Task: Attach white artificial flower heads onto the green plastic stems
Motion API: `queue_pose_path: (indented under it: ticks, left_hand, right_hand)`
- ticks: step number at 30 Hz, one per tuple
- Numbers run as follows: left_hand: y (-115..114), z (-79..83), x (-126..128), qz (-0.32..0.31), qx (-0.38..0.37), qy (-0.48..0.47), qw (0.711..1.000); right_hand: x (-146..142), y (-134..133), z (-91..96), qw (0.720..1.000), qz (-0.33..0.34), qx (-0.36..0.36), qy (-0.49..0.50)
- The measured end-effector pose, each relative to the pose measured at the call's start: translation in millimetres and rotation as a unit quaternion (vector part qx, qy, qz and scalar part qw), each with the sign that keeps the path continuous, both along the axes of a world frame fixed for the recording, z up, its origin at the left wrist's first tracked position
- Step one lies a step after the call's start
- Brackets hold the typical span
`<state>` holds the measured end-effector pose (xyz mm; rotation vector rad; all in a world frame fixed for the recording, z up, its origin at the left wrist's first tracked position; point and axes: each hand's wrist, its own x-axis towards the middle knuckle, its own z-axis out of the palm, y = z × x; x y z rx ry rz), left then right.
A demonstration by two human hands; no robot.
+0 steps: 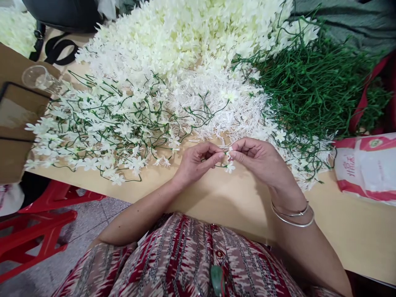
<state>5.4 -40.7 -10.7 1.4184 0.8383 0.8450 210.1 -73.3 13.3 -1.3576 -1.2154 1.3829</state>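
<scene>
Just above the table's near edge, my two hands meet fingertip to fingertip. My left hand pinches a thin green artificial stem, part of which runs hidden behind its fingers. Thumb and forefinger of my right hand are closed on a small white artificial flower at the stem's tip. Another white blossom hangs just below the fingertips. Beyond the hands lies a layer of thin white stamen-like pieces. Stems with white flowers on them are heaped to the left.
Loose cream-white petals form a large pile at the back. Bare green stems are heaped at the right, near a pink-and-white plastic packet. A clear plastic cup lies beside a cardboard box. Red stools stand at lower left.
</scene>
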Motion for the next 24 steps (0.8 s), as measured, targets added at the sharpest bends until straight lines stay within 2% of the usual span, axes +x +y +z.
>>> queue_pose_path:
  ticks: [8, 13, 24]
  left_hand:
    - [-4.2, -5.4, 3.4, 0.035, 0.022, 0.005, 0.999]
    - [-5.8, -6.9, 3.8, 0.056, 0.03, 0.022, 0.998]
    - [-5.9, -1.7, 4.1, 0.057, 0.015, -0.003, 0.998]
  right_hand:
    - [-14.0, -1.1, -5.9, 0.998, -0.041, 0.043, -0.02]
    - [-20.2, -2.1, -10.8, 0.996, -0.073, 0.039, -0.027]
    - [-22.5, 0.5, -7.7, 0.997, -0.07, 0.035, -0.006]
